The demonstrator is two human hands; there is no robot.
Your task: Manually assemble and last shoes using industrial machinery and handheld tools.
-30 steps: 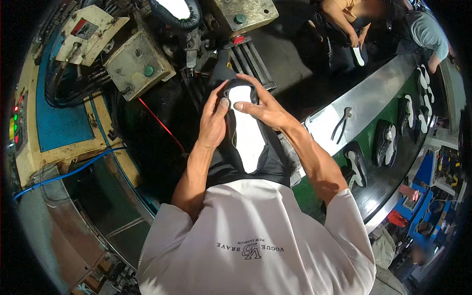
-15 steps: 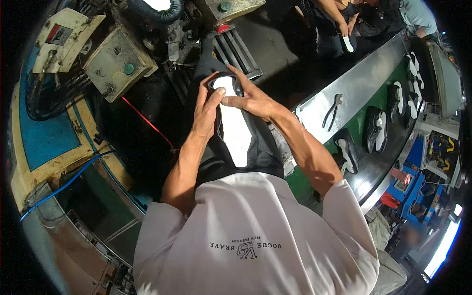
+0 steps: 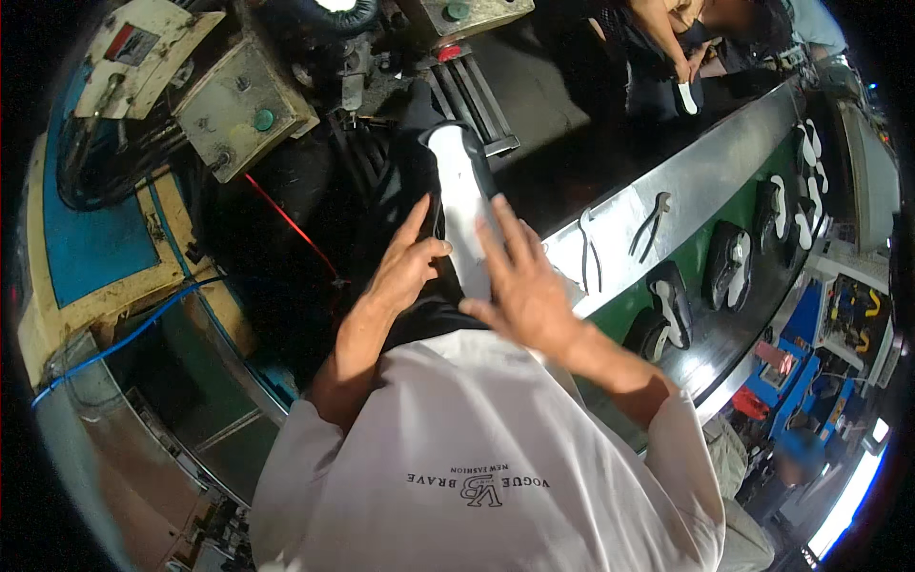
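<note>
Across my lap lies a black shoe upper, its long white sole-shaped piece facing up. My left hand is beside its left edge with the fingers apart; the thumb tip reaches the edge of the piece. Over the lower right part of the white piece my right hand is spread, slightly blurred. Whether its fingertips press on the surface I cannot tell. The near end of the shoe is partly hidden by the right hand.
On the metal ledge to my right lie two pliers, one near and one farther. Beyond it, a green-and-metal line carries several black shoes. Machine control boxes stand front left. A co-worker's hands hold a white-soled shoe.
Both hands have let go of the shoe's far end and drawn back toward me. The right hand now spreads over its lower part. The nearer pliers have come into fuller view.
</note>
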